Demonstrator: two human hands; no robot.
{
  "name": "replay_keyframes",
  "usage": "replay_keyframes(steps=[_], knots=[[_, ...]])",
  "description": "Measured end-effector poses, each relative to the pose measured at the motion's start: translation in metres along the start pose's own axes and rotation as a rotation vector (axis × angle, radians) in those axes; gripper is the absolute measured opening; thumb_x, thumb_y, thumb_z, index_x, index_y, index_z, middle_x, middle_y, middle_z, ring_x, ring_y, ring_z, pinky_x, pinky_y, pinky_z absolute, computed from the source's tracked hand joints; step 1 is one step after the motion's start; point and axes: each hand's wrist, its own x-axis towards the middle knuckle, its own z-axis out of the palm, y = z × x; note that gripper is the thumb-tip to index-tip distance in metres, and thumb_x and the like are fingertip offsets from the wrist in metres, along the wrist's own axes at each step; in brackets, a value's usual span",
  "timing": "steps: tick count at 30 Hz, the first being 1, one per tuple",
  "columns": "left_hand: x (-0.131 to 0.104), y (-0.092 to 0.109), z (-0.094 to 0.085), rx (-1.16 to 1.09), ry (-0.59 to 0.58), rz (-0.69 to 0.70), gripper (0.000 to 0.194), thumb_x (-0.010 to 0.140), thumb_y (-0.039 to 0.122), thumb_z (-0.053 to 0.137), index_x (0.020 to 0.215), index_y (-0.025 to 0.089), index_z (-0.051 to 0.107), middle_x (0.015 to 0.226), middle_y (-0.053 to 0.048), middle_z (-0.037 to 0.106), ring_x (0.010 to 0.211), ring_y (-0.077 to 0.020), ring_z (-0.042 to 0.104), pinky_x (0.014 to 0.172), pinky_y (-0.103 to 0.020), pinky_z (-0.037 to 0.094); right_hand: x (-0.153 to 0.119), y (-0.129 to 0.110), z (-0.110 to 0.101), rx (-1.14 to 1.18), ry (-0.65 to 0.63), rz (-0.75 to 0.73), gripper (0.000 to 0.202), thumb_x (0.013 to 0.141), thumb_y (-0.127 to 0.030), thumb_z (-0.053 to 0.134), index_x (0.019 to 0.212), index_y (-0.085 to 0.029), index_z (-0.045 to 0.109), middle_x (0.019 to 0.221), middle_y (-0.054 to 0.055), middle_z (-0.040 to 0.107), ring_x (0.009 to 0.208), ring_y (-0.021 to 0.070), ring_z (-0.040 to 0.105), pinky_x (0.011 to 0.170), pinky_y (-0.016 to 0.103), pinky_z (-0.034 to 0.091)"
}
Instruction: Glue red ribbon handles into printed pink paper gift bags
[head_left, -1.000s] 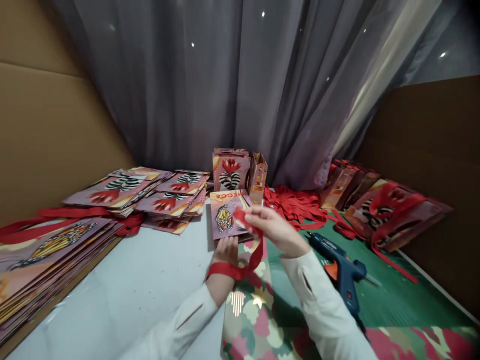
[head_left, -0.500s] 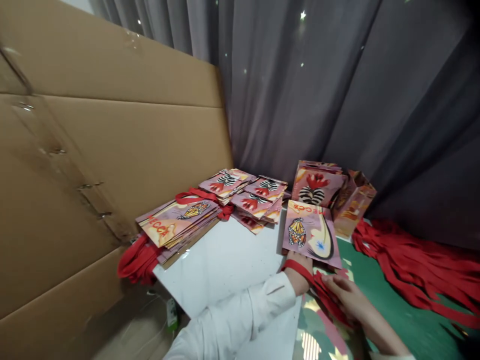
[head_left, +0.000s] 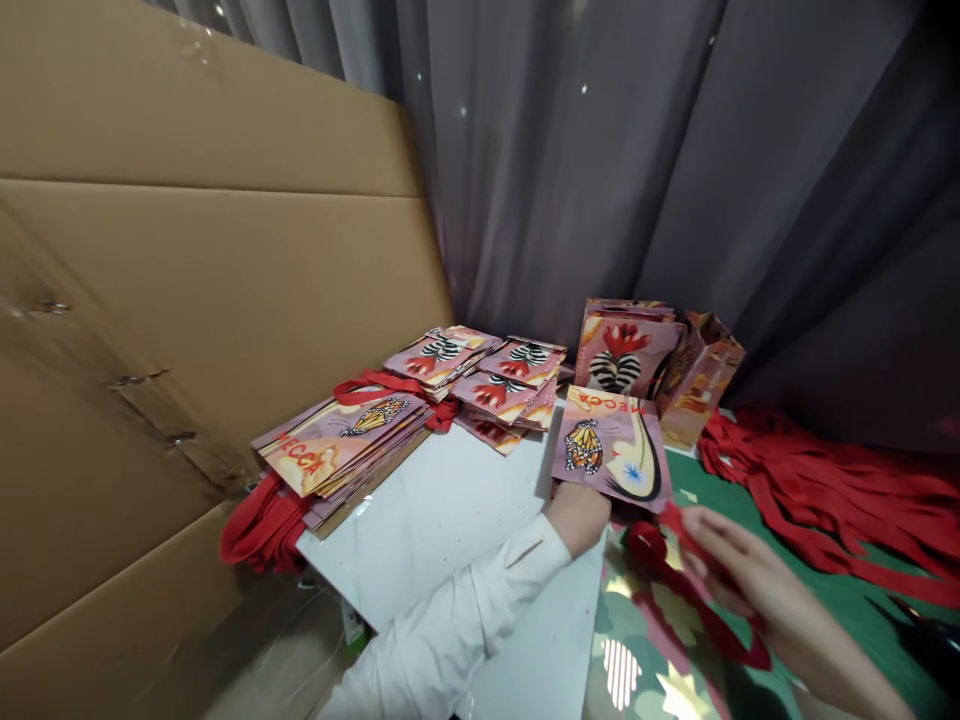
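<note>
The red ribbon loop point(head_left: 660, 550) has slipped off my left hand point(head_left: 576, 512), which pins the pink butterfly-printed paper bag point(head_left: 611, 452) flat while my right hand point(head_left: 731, 565) pinches the ribbon.

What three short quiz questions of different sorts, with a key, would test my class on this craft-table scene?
1. True or false: the right hand holds a red ribbon.
2. Which insect is printed on the flat paper bag that the left hand grips at its near edge? A bee, B butterfly, C ladybird.
3. Fill in: the loose heap of red ribbons lies on a ____ mat.

Key: 1 true; 2 B; 3 green.
</note>
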Motion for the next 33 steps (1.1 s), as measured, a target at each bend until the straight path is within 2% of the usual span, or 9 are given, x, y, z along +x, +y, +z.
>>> replay_keyframes(steps=[1,3,6,9,13,19,25,29,33], knots=[[-0.001,0.001,-0.002,0.010,0.000,-0.007,0.024,0.090,0.016,0.052,0.112,0.012,0.062,0.120,-0.013,0.063,0.114,-0.0251,0.058,0.097,-0.044,0.047,0.003,0.007,0.009,-0.031,-0.127,0.030,0.044,0.068,-0.063,0.067,0.075,-0.023,0.051,0.055,-0.006,0.051,0.034,0.0049,0.033,0.033,0.019,0.023],[-0.002,0.003,-0.005,0.036,-0.004,-0.021,0.029,0.088,0.010,0.046,0.112,0.010,0.063,0.120,-0.017,0.064,0.115,-0.0277,0.058,0.096,-0.042,0.046,0.012,0.026,0.025,-0.073,-0.242,0.047,0.045,0.070,-0.066,0.062,0.074,-0.024,0.047,0.055,-0.007,0.053,0.028,0.0035,0.026,0.030,0.020,0.019],[-0.004,0.007,-0.011,0.032,-0.008,-0.033,0.030,0.090,0.015,0.043,0.111,0.010,0.064,0.116,-0.018,0.066,0.108,-0.0290,0.062,0.091,-0.039,0.049,0.029,0.052,0.037,-0.109,-0.145,-0.017,0.043,0.067,-0.064,0.059,0.071,-0.025,0.041,0.054,-0.005,0.059,0.026,0.0056,0.033,0.030,0.021,0.021],[-0.006,0.011,-0.018,0.009,-0.009,-0.055,0.031,0.093,0.026,0.044,0.108,0.010,0.065,0.106,-0.018,0.070,0.099,-0.0292,0.066,0.083,-0.037,0.051,0.037,0.064,0.044,-0.116,-0.069,-0.058,0.035,0.065,-0.056,0.057,0.073,-0.025,0.044,0.054,-0.003,0.061,0.029,0.0100,0.042,0.033,0.024,0.030],[-0.008,0.014,-0.026,-0.019,0.004,-0.080,0.030,0.093,0.032,0.047,0.107,0.012,0.064,0.103,-0.016,0.070,0.095,-0.0274,0.067,0.080,-0.034,0.051,0.033,0.061,0.052,-0.148,-0.090,-0.073,0.025,0.069,-0.048,0.055,0.072,-0.023,0.049,0.054,0.000,0.063,0.034,0.0122,0.047,0.037,0.025,0.035],[-0.010,0.007,-0.036,-0.046,0.022,-0.127,0.026,0.096,0.031,0.046,0.101,0.012,0.063,0.099,-0.009,0.068,0.090,-0.0187,0.065,0.083,-0.037,0.051,0.019,0.047,0.054,-0.185,-0.197,-0.034,0.027,0.076,-0.045,0.057,0.064,-0.020,0.056,0.052,0.003,0.065,0.031,0.0104,0.043,0.033,0.022,0.029],[-0.007,0.000,-0.038,-0.072,0.023,-0.157,0.025,0.093,0.036,0.056,0.103,0.014,0.062,0.101,-0.005,0.065,0.091,-0.0166,0.063,0.083,-0.038,0.053,0.024,0.042,0.054,-0.174,0.031,-0.194,0.023,0.081,-0.043,0.055,0.073,-0.021,0.055,0.052,-0.003,0.059,0.039,0.0091,0.047,0.038,0.020,0.032],[-0.006,0.000,-0.037,-0.098,0.032,-0.153,0.024,0.093,0.036,0.055,0.099,0.014,0.062,0.097,-0.004,0.064,0.088,-0.0160,0.062,0.082,-0.037,0.052,0.027,0.043,0.060,-0.134,-0.004,-0.216,0.026,0.081,-0.047,0.053,0.073,-0.022,0.052,0.049,-0.004,0.057,0.032,0.0080,0.039,0.033,0.020,0.027],[-0.007,0.002,-0.039,-0.123,0.044,-0.143,0.018,0.095,0.028,0.050,0.093,0.014,0.060,0.089,-0.003,0.064,0.084,-0.0151,0.061,0.079,-0.035,0.050,0.027,0.044,0.065,-0.093,-0.001,-0.260,0.024,0.083,-0.045,0.051,0.077,-0.022,0.052,0.053,-0.005,0.058,0.035,0.0077,0.042,0.035,0.019,0.030]])
